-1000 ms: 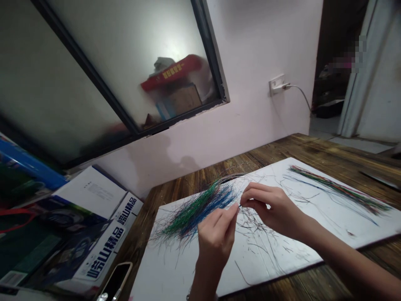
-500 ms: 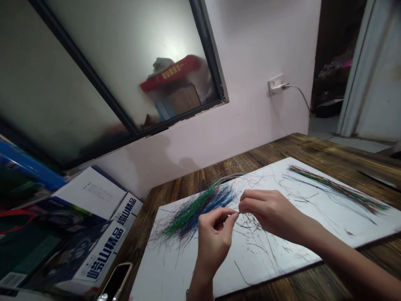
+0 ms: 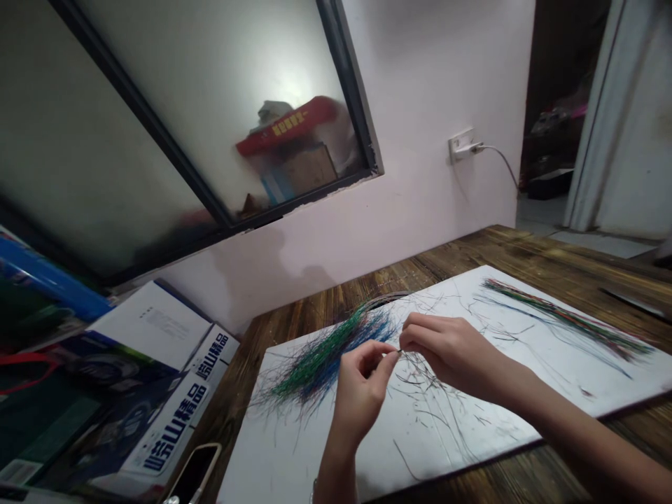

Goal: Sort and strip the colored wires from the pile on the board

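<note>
Curled tighter than half a second before, the left hand point(image 3: 361, 395) rises from a bent wrist, its thumb and forefinger pinched narrow on a thin wire point(image 3: 397, 352). The right hand point(image 3: 451, 357) reaches in from the right, forearm low and angled across a white board point(image 3: 294, 455), its fingertips closed on the same strand, touching the left hand's grip. Just behind the left hand, a fanned bundle of green and blue wires point(image 3: 328, 364) lies on the board, while a neater band of multicoloured wires point(image 3: 567, 318) rests toward the far right corner. Loose dark strands point(image 3: 430, 413) scatter beneath both hands. The board sits on a wooden worktop point(image 3: 546, 269), beside a printed box point(image 3: 173, 434) and a phone point(image 3: 194, 476).
</note>
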Tool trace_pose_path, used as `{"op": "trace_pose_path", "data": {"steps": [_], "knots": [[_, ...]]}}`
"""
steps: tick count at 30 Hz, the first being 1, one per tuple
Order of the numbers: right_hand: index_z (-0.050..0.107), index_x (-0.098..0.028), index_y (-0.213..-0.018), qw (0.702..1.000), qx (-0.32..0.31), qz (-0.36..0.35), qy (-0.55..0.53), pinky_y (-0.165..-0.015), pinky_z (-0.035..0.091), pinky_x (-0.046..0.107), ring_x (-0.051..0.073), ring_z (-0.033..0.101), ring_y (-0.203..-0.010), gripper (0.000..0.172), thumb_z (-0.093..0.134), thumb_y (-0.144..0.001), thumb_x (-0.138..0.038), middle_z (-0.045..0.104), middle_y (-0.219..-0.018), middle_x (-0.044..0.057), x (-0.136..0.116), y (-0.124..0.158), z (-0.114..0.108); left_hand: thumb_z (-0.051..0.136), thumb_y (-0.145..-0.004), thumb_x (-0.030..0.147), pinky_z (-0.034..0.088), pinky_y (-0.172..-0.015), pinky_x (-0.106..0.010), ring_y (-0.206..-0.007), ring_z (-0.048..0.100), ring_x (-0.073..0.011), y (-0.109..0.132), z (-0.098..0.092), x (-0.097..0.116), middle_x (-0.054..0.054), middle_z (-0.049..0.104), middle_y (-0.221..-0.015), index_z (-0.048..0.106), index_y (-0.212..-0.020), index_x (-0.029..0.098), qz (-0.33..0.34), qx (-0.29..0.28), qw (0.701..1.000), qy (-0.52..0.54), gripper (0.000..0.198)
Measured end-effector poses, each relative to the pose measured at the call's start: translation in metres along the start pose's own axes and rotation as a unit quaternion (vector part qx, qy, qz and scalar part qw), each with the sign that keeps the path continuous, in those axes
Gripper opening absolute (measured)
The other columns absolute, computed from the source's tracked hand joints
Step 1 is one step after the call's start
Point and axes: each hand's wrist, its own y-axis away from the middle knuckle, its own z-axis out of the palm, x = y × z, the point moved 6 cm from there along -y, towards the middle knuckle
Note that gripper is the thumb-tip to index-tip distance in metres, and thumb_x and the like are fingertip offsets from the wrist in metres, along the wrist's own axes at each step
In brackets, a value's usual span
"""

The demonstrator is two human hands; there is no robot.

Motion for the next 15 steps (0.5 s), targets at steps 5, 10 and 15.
{"op": "trace_pose_path", "data": {"steps": [5,10,15], "knots": [[0.049,-0.018,-0.076,0.997,-0.007,0.060,-0.043,-0.060,0.037,0.025,0.012,0.047,-0.064,0.020,0.040,-0.083,-0.002,0.052,-0.074,0.000,0.008,0.000,0.003,0.052,-0.086,0.018,0.037,-0.057,-0.024,-0.058,0.051,-0.0124,0.004,-0.001,0.013,-0.003,0.064,-0.072,0.066,-0.089,0.017,0.128,0.032,0.980,-0.147,0.014],[0.048,-0.019,-0.073,0.993,-0.012,0.083,-0.088,-0.060,0.038,0.023,0.011,0.049,-0.065,0.022,0.044,-0.081,0.001,0.054,-0.073,-0.002,0.009,-0.001,0.003,0.054,-0.086,0.015,0.037,-0.060,-0.025,-0.063,0.056,-0.0151,0.010,0.000,0.017,-0.004,0.064,-0.069,0.067,-0.092,0.016,0.254,0.063,0.933,-0.246,0.015],[0.051,-0.019,-0.073,0.987,-0.010,0.093,-0.133,-0.060,0.039,0.023,0.010,0.049,-0.066,0.022,0.047,-0.080,0.001,0.055,-0.073,-0.003,0.006,-0.001,-0.002,0.056,-0.085,0.015,0.033,-0.053,-0.025,-0.054,0.051,-0.0141,0.016,-0.003,0.024,-0.002,0.057,-0.060,0.067,-0.093,0.014,0.317,0.083,0.900,-0.288,0.013]]}}
